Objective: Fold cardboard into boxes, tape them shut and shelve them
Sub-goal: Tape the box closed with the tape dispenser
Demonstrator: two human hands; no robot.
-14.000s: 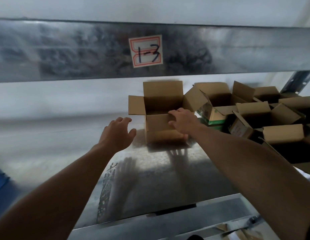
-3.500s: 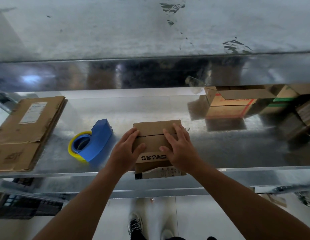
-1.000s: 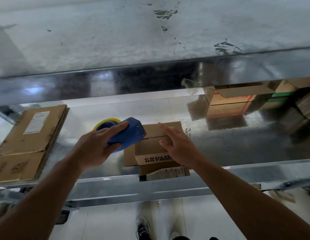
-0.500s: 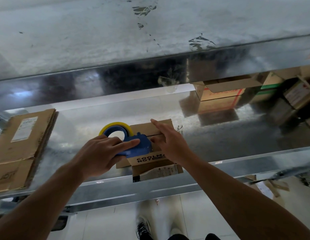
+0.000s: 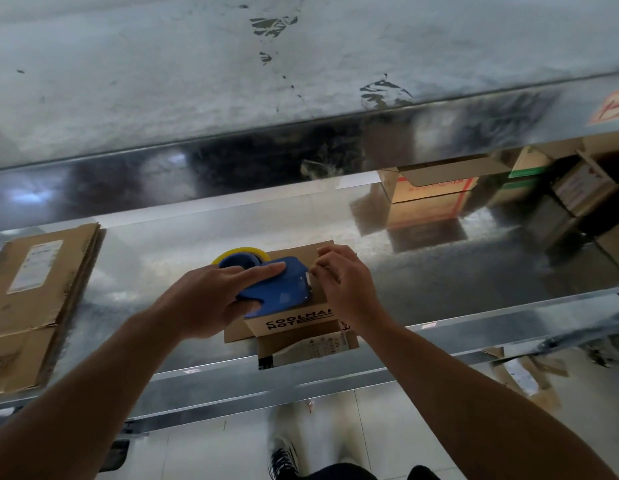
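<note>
1. My left hand (image 5: 211, 299) grips the blue tape dispenser (image 5: 278, 287). The forefinger lies straight along its top and the thumb curls under its near side.
2. My right hand (image 5: 349, 287) is just beside the dispenser's front end, with its fingers bunched and curled and the fingertips (image 5: 323, 252) close together. I cannot tell whether they pinch anything.
3. A yellow-rimmed tape roll (image 5: 239, 252) sits in the far end of the dispenser, showing above my left knuckles.
4. Both hands and the dispenser are on top of the small box (image 5: 294, 322), which hides most of its upper face.
5. The box is plain brown cardboard and stands near the front edge of the metal shelf (image 5: 474, 282), in the middle of the view.
6. Its near panel carries bold black letters reading "COOLMA" over "NOTE", the first word cut off by my right wrist.
7. Below that panel, a flap with a pale printed label hangs out past the shelf's front lip. Another brown flap sticks out to the left at the box's base.
8. At the left end of the shelf lies a stack of flattened cardboard (image 5: 41, 289) bearing a white label.
9. Well apart at the far right stand several other boxes (image 5: 432, 195), one with red print.
10. Another metal shelf (image 5: 301, 64) runs overhead, scuffed with dark marks.
11. Below, on the pale floor, I can see my shoe (image 5: 284, 459).
</note>
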